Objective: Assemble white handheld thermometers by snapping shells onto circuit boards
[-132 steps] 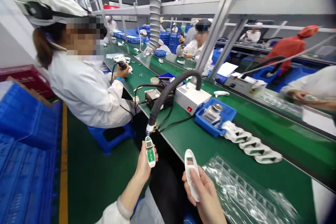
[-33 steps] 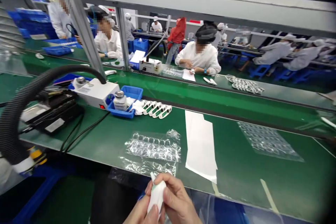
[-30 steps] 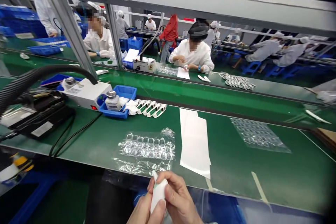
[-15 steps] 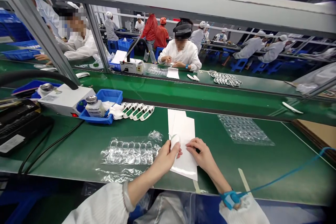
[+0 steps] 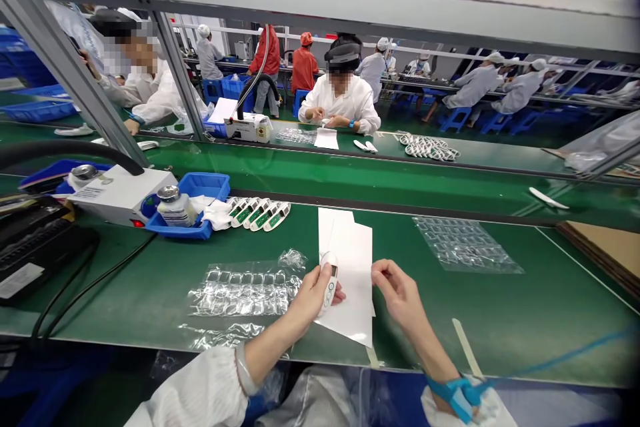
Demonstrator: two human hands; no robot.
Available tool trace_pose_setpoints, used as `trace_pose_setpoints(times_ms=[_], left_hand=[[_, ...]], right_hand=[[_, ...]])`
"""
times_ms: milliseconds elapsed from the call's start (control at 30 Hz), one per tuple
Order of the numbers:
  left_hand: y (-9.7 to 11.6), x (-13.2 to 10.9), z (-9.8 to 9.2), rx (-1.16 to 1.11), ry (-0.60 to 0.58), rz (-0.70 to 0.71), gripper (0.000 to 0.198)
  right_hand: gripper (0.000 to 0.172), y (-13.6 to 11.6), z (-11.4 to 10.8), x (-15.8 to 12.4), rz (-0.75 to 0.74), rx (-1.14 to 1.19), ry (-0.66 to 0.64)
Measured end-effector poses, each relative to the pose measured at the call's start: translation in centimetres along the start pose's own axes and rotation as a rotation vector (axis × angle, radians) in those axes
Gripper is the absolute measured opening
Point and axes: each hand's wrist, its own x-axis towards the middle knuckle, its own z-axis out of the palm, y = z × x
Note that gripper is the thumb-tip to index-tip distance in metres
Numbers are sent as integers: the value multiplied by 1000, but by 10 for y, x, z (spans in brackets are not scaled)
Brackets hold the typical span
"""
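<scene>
My left hand (image 5: 310, 297) is closed around a small white device shell (image 5: 329, 280) with a little window, held upright above the green bench. My right hand (image 5: 397, 293) hovers just right of it over a white paper sheet (image 5: 353, 260), thumb and forefinger pinched together; whether anything is in the pinch is too small to tell. A blue wrist strap (image 5: 457, 395) with a cord sits on my right wrist. A clear blister tray (image 5: 245, 290) lies left of my left hand.
A row of white shells with green boards (image 5: 259, 213) lies beside a blue tray (image 5: 193, 210) holding a bottle (image 5: 173, 205). A white box unit (image 5: 120, 192) and black hose stand left. Another clear tray (image 5: 463, 245) lies right. Co-workers sit across the conveyor.
My view swung from the left neighbour to the bench. My hands, earlier pressing the white shell together near my lap, have come up over the paper; the right hand has let go of it.
</scene>
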Motion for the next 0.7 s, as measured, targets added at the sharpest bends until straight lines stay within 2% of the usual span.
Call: trace_pose_setpoints(times_ms=[133,233,400,700], left_hand=[[14,-22,1,-133,-96,-18,63],[16,-37,0,-190,-69,-34,63],[13,-51,-7,-223,-21,-40,67],[12,-56,-13,-249,6,-59,67]], right_hand=[[22,-49,26,-20,-34,37,-202],[20,-67,49,-25,-81,-37,-291],[19,-69,67,-22,-168,-162,-279],[21,-64,77,-23,-148,-111,-315]])
